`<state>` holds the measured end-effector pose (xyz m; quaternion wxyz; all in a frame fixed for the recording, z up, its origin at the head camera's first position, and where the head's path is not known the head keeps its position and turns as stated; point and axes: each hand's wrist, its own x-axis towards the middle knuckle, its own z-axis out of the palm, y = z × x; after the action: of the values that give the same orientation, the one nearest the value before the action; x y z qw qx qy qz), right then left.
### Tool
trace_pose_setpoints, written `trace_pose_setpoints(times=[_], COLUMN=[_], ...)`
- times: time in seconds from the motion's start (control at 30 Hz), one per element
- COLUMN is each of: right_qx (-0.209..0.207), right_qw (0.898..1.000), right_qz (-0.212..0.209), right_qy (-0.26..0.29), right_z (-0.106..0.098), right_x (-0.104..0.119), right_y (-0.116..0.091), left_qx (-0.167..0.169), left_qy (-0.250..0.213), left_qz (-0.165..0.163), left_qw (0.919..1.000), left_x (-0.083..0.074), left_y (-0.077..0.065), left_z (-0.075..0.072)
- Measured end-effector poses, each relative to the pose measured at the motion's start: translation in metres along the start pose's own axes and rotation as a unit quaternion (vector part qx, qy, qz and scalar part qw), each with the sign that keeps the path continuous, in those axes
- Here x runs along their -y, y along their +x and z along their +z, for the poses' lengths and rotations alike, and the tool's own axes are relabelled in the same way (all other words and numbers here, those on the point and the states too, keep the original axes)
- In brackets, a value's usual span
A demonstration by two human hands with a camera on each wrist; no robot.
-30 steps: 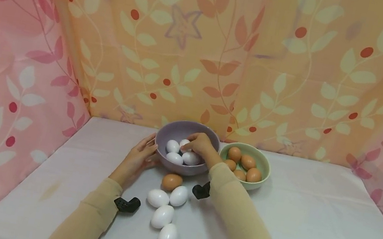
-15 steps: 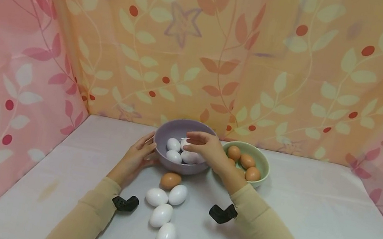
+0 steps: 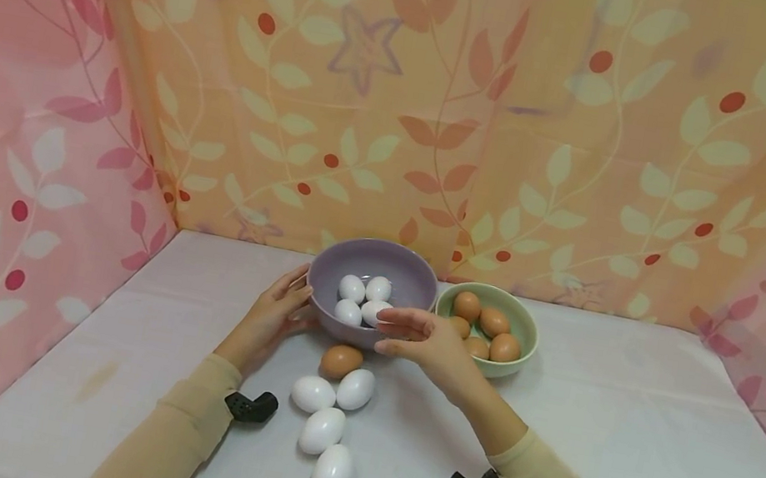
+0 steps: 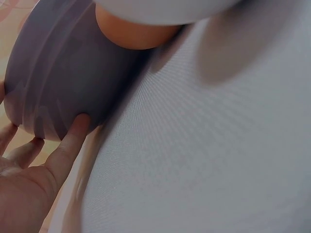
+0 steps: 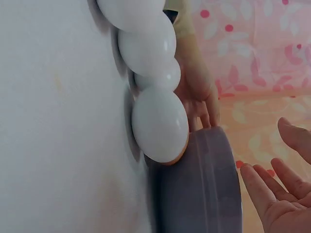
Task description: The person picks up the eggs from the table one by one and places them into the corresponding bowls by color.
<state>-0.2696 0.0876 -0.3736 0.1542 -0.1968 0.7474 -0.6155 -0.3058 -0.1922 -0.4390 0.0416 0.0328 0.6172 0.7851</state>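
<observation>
A purple bowl (image 3: 390, 261) stands at the back with several white eggs (image 3: 352, 289) inside. My left hand (image 3: 267, 323) rests its spread fingers against the bowl's left side; in the left wrist view the fingertips (image 4: 81, 124) touch the outer wall. Over the bowl's front right rim hovers my right hand (image 3: 432, 353), fingers extended and apart, holding nothing; it partly covers one white egg from the head camera. In front of the bowl lies a brown egg (image 3: 341, 362). Several white eggs (image 3: 331, 476) trail from it toward the near edge.
A light green bowl (image 3: 531, 336) holding several brown eggs (image 3: 494, 322) stands right beside the purple one. White cloth (image 3: 629, 449) covers the table. Patterned curtains (image 3: 282, 112) close off the back and both sides.
My right hand has let go of a white egg in the purple bowl and drawn back toward the front right, its fingers opening. My left hand has stayed at the bowl.
</observation>
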Motion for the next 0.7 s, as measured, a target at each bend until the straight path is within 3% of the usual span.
trace_pose_setpoints(times=[0.33,0.7], right_qx=[0.006,0.006], right_qw=[1.000,1.000], right_qz=[0.007,0.021], right_qy=[0.001,0.000], right_z=[0.004,0.010], right_x=[-0.015,-0.026], right_y=[-0.016,-0.018], left_qx=[0.001,0.002], left_qy=[0.004,0.000], left_qz=[-0.001,-0.002], left_qw=[1.0000,1.0000], left_x=[0.000,0.001], left_y=[-0.001,0.000], left_z=[0.000,-0.001])
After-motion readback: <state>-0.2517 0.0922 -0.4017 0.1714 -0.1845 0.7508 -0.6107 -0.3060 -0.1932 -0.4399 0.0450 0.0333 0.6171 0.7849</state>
